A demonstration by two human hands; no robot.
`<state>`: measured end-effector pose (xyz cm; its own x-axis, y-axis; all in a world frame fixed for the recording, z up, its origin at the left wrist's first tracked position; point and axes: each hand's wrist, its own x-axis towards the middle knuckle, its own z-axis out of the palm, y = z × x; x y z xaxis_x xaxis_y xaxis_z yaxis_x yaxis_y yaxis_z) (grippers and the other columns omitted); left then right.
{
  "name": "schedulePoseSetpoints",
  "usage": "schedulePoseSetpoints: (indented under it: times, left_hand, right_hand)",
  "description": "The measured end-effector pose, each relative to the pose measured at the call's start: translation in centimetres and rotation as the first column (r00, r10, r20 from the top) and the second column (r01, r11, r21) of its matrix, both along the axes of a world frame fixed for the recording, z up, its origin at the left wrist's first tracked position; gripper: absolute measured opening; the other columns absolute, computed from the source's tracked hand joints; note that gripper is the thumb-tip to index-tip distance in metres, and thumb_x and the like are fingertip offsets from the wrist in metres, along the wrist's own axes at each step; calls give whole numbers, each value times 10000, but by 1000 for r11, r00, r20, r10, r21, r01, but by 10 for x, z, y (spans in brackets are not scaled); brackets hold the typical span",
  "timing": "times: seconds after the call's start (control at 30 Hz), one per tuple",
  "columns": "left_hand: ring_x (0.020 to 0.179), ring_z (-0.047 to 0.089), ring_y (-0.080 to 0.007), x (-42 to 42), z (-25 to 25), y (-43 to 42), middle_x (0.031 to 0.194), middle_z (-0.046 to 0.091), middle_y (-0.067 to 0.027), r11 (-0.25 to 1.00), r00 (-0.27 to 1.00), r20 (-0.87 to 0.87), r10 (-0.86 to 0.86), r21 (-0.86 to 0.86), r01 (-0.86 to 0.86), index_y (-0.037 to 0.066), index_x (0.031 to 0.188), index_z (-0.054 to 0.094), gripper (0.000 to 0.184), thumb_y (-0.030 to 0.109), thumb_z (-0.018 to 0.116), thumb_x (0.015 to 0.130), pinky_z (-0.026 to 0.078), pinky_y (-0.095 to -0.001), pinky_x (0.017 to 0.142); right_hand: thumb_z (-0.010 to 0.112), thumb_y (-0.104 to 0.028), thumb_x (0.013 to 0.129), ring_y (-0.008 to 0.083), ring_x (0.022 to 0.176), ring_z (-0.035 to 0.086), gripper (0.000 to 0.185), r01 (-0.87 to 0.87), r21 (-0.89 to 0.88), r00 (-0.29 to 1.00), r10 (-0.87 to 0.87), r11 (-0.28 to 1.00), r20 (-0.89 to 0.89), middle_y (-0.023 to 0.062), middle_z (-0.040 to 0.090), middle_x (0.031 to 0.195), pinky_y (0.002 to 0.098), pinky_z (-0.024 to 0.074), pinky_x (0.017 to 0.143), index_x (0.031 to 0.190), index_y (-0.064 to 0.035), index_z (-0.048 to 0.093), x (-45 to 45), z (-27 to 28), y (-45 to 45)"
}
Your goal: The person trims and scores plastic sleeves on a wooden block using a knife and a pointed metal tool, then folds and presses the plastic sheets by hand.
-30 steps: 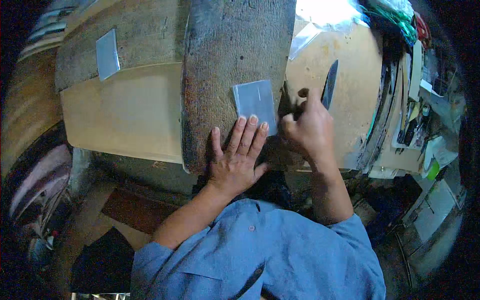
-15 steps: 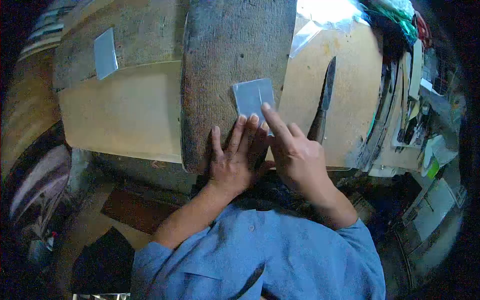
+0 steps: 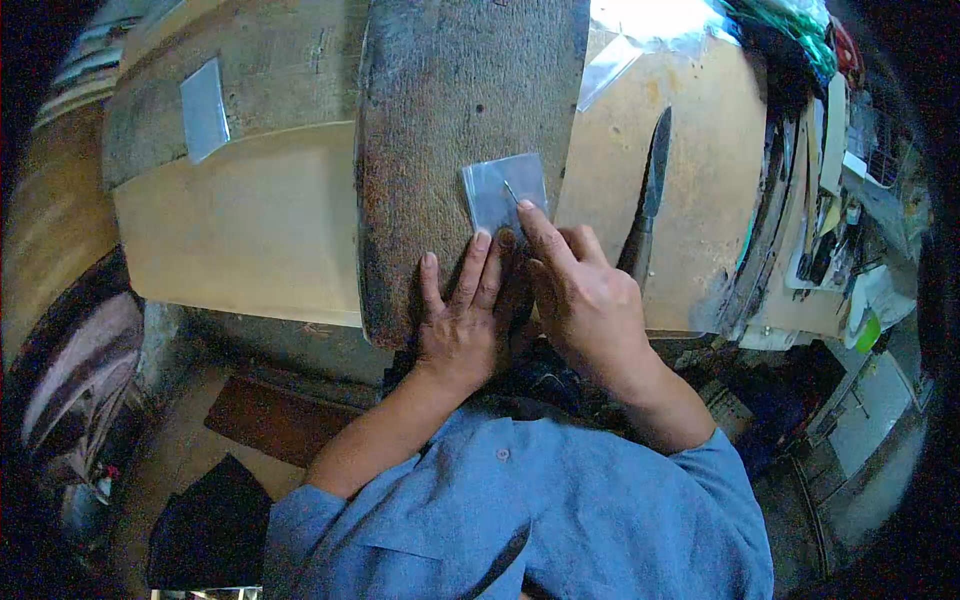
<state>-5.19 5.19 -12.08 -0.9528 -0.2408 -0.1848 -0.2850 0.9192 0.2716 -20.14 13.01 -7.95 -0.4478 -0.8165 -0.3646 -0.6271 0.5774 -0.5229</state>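
A small stack of clear plastic squares [image 3: 486, 196] lies on the dark, worn wooden board [image 3: 430, 130]. My left hand [image 3: 462, 325] rests palm down with fingers stretched and spread, its fingertips pressing the lower edge of the stack. In my right hand [image 3: 590, 300], the fingers close around a thin pointed metal tool [image 3: 511, 188]. Its slim tip slants up and left over the plastic; the rest of it is hidden in the grip, so its exact kind does not show. Right of that hand lies a knife [image 3: 656, 175] with a dark blade and wooden handle.
Another clear plastic piece [image 3: 205, 110] lies on the boards at left. A pale board [image 3: 240, 220] sits beside the dark one. Shiny plastic sheeting [image 3: 655, 25] is at the top. Clutter and tools [image 3: 825, 230] crowd the right side.
The metal tip has turned from nearly upright to slanting left over the plastic. My right hand has shifted slightly left, while the left hand stays at the stack's lower edge.
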Motion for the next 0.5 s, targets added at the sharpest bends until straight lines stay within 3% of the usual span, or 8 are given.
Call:
schedulePoseSetpoints:
  times: [0.17, 0.33, 0.5]
  left_hand:
    - [1400, 152, -272, 2, -2, 0, 1468, 254, -153, 1000, 1000, -3, 5, 4, -5, 168, 1396, 349, 642, 519, 425, 863, 113, -668, 1025]
    - [1395, 173, -262, 1, 1, 1, 1454, 285, -151, 997, 993, 117, -22, -72, 30, 153, 1384, 371, 644, 520, 435, 858, 122, -657, 1030]
    - [1391, 184, -261, 1, 0, 0, 1456, 286, -144, 998, 999, 43, -11, -55, 13, 152, 1391, 362, 663, 537, 426, 855, 122, -654, 1033]
  right_hand:
    - [564, -118, 806, 319, 666, 624, 568, 29, 30, 999, -30, 999, 13, 126, 561, 972, 409, 528, 556, 1347, -181, 403, 1, 6, -5]
    - [590, -108, 805, 306, 671, 615, 534, 44, 14, 999, -44, 999, -20, 116, 576, 935, 394, 523, 563, 1317, -174, 452, 2, 5, -4]
    - [577, -113, 810, 302, 655, 615, 521, 22, 61, 999, -20, 998, -28, 118, 576, 924, 389, 523, 557, 1315, -159, 453, 2, 6, -6]
